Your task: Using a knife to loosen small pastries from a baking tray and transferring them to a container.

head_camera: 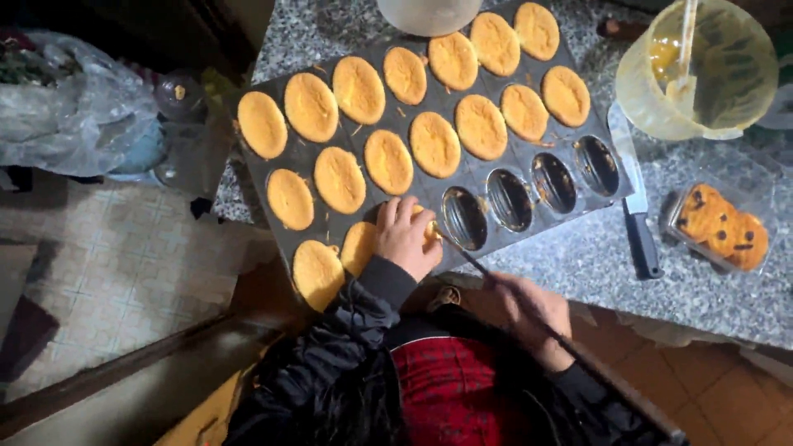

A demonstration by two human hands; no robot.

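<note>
Resting on a golden oval cake (429, 232) at the dark metal baking tray's (496, 169) six o'clock edge, the left hand (406, 238) curls loosely over it. The right hand (533, 312), at five o'clock, grips a thin stick (471, 258) above the speckled granite counter (578, 264).

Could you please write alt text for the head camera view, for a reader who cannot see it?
A left hand presses a golden cake in a dark baking tray while the right hand works a thin skewer under it. Four cups sit empty; a knife and jug lie nearby.
</note>
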